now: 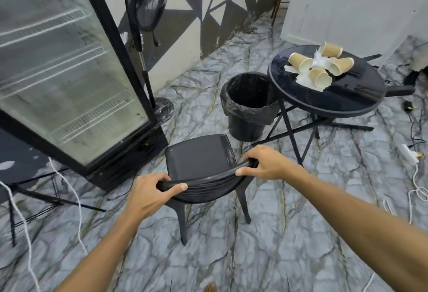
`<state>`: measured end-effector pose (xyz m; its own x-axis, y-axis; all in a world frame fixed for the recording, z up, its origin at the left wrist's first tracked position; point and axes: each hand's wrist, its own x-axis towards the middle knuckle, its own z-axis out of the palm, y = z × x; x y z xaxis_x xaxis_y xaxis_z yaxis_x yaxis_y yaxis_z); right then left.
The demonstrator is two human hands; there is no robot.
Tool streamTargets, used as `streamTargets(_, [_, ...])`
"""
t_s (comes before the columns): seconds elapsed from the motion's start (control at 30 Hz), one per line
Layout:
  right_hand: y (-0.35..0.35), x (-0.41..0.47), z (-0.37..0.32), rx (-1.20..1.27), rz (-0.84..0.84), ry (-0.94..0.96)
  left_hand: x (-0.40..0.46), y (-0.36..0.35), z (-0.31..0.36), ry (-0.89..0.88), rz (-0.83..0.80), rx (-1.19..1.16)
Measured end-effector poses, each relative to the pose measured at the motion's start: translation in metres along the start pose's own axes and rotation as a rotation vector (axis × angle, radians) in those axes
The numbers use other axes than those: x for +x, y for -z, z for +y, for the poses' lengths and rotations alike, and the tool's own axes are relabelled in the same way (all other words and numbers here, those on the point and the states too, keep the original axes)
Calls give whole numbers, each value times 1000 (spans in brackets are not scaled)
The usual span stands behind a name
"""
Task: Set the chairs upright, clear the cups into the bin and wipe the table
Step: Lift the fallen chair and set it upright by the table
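Left hand (148, 195) and right hand (264, 164) clasp the upright chair (199, 157) — its curved, glossy black plastic backrest.

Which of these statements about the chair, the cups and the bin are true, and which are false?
1. Both hands grip the chair backrest. True: the left hand and right hand hold the black chair by its top rail.
2. The paper cups stand upright. False: they lie tipped over on the round table.
3. The bin has a black liner. True.
4. The bin is full of cups. False: no cups are visible in it.
5. The chair lies on its side. False: it stands upright.
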<state>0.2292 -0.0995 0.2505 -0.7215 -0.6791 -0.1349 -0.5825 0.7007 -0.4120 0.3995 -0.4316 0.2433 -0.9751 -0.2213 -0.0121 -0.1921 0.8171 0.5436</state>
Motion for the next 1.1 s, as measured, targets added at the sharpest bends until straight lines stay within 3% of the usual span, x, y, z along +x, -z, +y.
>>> streamTargets(0.27, [20, -37, 18, -33, -25, -30, 15, -1, 42, -24, -104, -82])
streamTargets(0.63, [34, -125, 87, -42, 236, -245, 86, -48, 130, -310, -237, -77])
streamTargets(1.1, [19, -124, 82, 4, 377, -544, 215, -72, 159, -568, -487, -93])
